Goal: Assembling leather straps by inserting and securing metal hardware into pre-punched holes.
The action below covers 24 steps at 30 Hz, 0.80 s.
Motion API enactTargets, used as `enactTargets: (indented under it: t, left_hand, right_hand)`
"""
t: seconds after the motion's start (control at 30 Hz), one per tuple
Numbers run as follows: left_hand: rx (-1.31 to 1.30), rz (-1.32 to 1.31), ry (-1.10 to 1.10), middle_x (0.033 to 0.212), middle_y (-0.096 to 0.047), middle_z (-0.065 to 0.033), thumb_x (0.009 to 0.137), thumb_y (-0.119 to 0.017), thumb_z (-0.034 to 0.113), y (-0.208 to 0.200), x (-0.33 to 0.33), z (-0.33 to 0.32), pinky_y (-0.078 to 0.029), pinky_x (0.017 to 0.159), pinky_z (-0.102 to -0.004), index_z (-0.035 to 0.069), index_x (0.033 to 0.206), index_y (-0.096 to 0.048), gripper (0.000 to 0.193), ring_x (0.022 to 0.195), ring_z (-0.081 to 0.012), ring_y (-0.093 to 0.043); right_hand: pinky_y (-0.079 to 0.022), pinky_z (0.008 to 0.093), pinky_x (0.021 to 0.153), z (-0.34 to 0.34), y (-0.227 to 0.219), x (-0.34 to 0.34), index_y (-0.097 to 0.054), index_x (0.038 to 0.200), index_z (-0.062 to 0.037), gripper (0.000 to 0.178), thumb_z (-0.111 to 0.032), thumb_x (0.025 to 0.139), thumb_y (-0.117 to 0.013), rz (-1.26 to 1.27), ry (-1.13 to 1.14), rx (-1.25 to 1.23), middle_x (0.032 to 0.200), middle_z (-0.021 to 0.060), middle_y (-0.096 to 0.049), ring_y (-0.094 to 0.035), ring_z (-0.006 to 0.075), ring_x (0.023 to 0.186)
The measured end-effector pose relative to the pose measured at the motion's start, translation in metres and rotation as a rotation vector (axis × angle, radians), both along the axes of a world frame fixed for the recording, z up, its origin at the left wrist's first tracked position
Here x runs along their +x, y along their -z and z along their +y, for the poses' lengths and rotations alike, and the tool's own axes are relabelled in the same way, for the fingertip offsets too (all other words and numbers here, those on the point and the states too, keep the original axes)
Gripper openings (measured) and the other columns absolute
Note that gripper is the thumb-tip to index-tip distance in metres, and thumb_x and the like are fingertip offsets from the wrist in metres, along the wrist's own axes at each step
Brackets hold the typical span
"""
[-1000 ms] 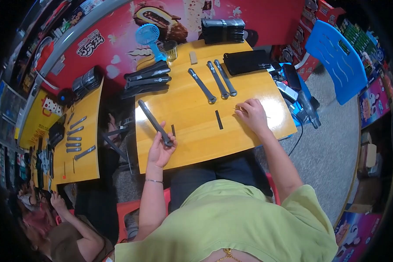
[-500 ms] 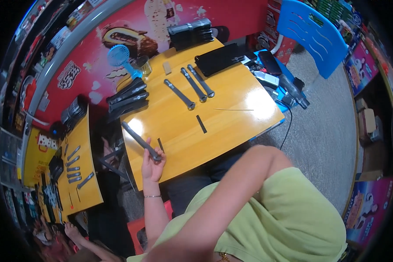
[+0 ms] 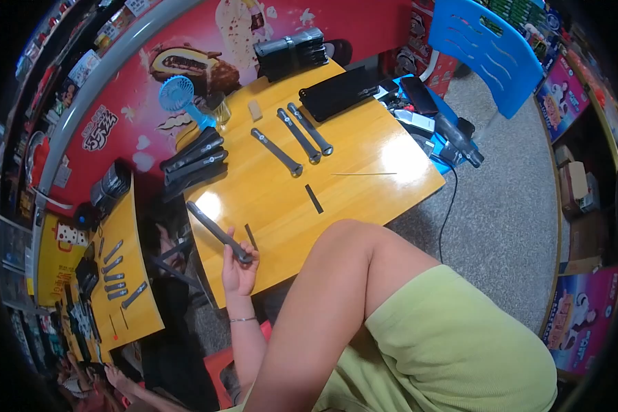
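My left hand [image 3: 240, 272] is closed around the near, rounded end of a dark grey flat strap [image 3: 209, 221]. The strap slants away to the far left, over the left edge of the yellow wooden table [image 3: 275, 206]. Beside the fingers lies a short thin black strip [image 3: 251, 237], and a second black strip [image 3: 314, 198] rests further right. Farther off, three similar grey straps lie side by side, the leftmost strap [image 3: 277, 152] a little apart. My right arm [image 3: 336, 288] is sharply bent at the elbow in front of me; its hand is outside the picture.
Bundles of black straps lie at the table's left edge [image 3: 193, 161] and far end [image 3: 290, 55]. A thin stick [image 3: 364, 174], tan block [image 3: 255, 110], glass [image 3: 220, 113] and blue fan [image 3: 177, 95] are here too. Right stands a blue chair [image 3: 491, 55]; left, another strap-covered table [image 3: 141, 312] and someone's hand [image 3: 117, 378].
My bent right elbow has shifted forward and left, covering more of the table's near edge. The left hand keeps its hold on the strap, nearly in place. The whole view has shifted slightly.
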<state>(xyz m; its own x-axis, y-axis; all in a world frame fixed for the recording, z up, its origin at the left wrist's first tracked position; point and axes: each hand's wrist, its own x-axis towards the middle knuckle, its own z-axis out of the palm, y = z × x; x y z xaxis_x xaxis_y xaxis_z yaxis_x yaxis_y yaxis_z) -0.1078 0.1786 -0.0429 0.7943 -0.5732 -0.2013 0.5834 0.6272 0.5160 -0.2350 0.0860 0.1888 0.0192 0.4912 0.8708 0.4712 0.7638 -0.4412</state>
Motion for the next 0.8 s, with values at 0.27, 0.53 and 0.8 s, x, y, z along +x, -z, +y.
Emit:
enactTargets:
  t: [0.27,0.53,0.8]
  left_hand:
    - [-0.037,-0.004,-0.035,0.088,-0.045,-0.0066,0.100,-0.038,0.027,0.002,-0.004,0.000,-0.047,0.080,-0.0282,0.017,0.139,-0.035,0.040,0.081,-0.0148,-0.048]
    - [-0.007,0.026,-0.044,0.086,-0.047,-0.0064,0.100,-0.040,0.028,0.001,-0.001,-0.002,-0.047,0.080,-0.0289,0.017,0.139,-0.034,0.042,0.082,-0.0151,-0.049]
    - [-0.004,0.040,-0.055,0.086,-0.047,-0.0063,0.100,-0.040,0.028,0.000,0.000,-0.002,-0.046,0.080,-0.0291,0.017,0.139,-0.034,0.041,0.082,-0.0151,-0.049]
  right_hand:
    - [-0.046,0.0422,0.070,0.005,0.006,0.021,-0.062,0.086,0.0002,0.020,-0.018,0.079,-0.058,-0.014,0.059,-0.038,0.084,0.0188,-0.061,-0.058,0.0347,0.080]
    - [-0.046,0.0426,0.068,0.007,0.003,0.036,-0.063,0.084,-0.0020,0.019,-0.019,0.078,-0.057,-0.048,0.113,-0.080,0.081,0.0173,-0.060,-0.058,0.0337,0.079]
    - [-0.046,0.0430,0.065,0.006,0.002,0.046,-0.064,0.083,-0.0042,0.019,-0.020,0.076,-0.056,-0.068,0.189,-0.112,0.077,0.0158,-0.060,-0.059,0.0327,0.077]
